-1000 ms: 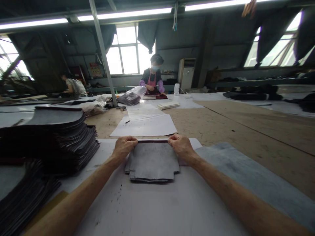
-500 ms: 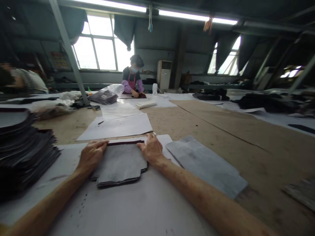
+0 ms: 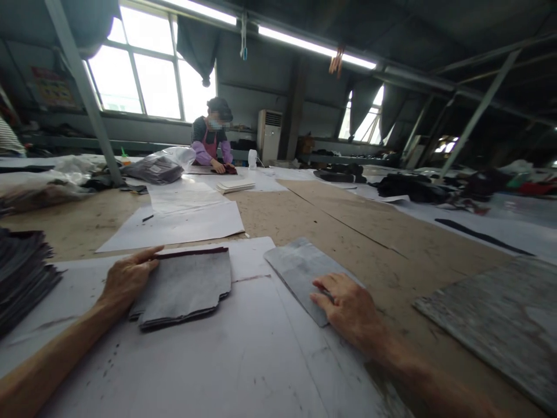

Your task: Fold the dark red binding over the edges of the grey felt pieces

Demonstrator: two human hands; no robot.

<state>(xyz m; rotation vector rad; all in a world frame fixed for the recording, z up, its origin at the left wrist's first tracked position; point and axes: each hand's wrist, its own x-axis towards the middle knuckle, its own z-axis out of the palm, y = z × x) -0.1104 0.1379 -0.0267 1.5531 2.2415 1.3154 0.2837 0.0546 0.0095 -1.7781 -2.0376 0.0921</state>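
In front of me on white paper lies a small stack of grey fabric pieces [image 3: 187, 287] with a dark maroon strip along its far edge and a notched near right corner. My left hand [image 3: 128, 276] rests at the stack's far left corner, its index finger stretched out and its thumb by the cloth. Over a flat grey sheet [image 3: 300, 273] to the right is my right hand [image 3: 348, 305], fingers bent and a little apart from the thumb. Whether its fingertips touch the sheet I cannot tell.
A tall pile of dark fabric pieces [image 3: 24, 278] stands at the left. White paper sheets [image 3: 187, 223] cover part of the brown table [image 3: 270, 217]. A mottled grey board [image 3: 491, 319] lies at right. Across the table a person [image 3: 211, 139] works near a plastic-wrapped bundle [image 3: 156, 165].
My right hand has left the fabric stack and moved right, over the grey sheet. My left hand stays at the stack's left side. The view has turned to the right.
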